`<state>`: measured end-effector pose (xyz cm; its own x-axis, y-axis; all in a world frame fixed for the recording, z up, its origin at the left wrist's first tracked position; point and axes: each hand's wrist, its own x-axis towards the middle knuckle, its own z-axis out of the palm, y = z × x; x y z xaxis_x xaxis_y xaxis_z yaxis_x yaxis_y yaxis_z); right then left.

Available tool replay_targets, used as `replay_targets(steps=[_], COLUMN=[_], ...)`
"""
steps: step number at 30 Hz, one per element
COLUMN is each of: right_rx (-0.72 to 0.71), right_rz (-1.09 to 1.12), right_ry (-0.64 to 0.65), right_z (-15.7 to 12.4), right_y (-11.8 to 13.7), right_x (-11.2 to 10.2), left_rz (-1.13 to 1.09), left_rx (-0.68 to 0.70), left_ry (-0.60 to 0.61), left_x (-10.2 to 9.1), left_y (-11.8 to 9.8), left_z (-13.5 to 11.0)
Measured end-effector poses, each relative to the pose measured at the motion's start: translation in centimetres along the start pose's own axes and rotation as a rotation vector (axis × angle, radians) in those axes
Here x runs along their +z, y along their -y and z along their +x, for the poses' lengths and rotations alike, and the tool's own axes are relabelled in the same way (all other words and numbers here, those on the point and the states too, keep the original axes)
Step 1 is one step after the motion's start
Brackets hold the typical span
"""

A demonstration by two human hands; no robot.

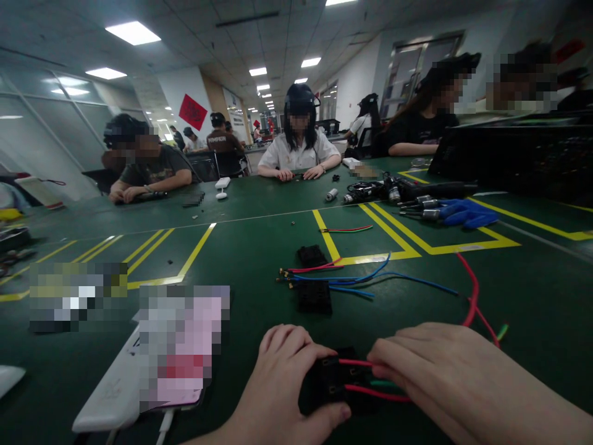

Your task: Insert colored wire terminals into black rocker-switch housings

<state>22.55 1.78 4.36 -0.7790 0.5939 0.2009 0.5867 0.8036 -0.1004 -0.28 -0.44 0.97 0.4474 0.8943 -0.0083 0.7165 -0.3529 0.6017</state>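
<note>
My left hand [282, 386] is closed round a small black socket-like block [331, 383] at the near table edge, fingers over its top and thumb under it. My right hand [445, 371] is closed on red and green wires [365, 390] that run into the block. A thick red wire [471, 296] trails away to the right. Farther out lie two more black blocks [314, 295] with a bundle of blue and red wires [338, 277] across them.
The green table [241, 247] carries yellow tape lines. A white power bank and a phone [152, 371] lie at the near left. Blue-handled tools [456, 213] and small metal parts lie at the far right. Several people sit at the far side.
</note>
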Motion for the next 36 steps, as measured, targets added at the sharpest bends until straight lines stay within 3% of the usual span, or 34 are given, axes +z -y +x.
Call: replay_targets(steps=[7, 16, 23, 29, 34, 36], right_rx=[0.218, 0.033, 0.202, 0.212, 0.112, 0.15], right_rz=[0.155, 0.069, 0.224, 0.225, 0.155, 0.184], right_ry=[0.25, 0.015, 0.211, 0.178, 0.102, 0.137], right_z=[0.3, 0.3, 0.5, 0.5, 0.5, 0.5], right_y=[-1.3, 0.1, -1.4, -0.6, 0.3, 0.0], right_x=[0.6, -0.5, 0.2, -0.5, -1.4, -1.3], left_rz=[0.0, -0.017, -0.031, -0.021, -0.016, -0.021], left_rx=[-0.028, -0.04, -0.046, -0.036, -0.032, -0.034], left_ry=[0.002, -0.013, -0.019, -0.015, -0.034, -0.037], left_x=[-0.2, -0.2, -0.1, -0.1, 0.0, 0.0], left_y=[-0.3, -0.4, -0.2, 0.0, -0.1, -0.1], left_z=[0.0, -0.6, -0.7, -0.7, -0.8, -0.8])
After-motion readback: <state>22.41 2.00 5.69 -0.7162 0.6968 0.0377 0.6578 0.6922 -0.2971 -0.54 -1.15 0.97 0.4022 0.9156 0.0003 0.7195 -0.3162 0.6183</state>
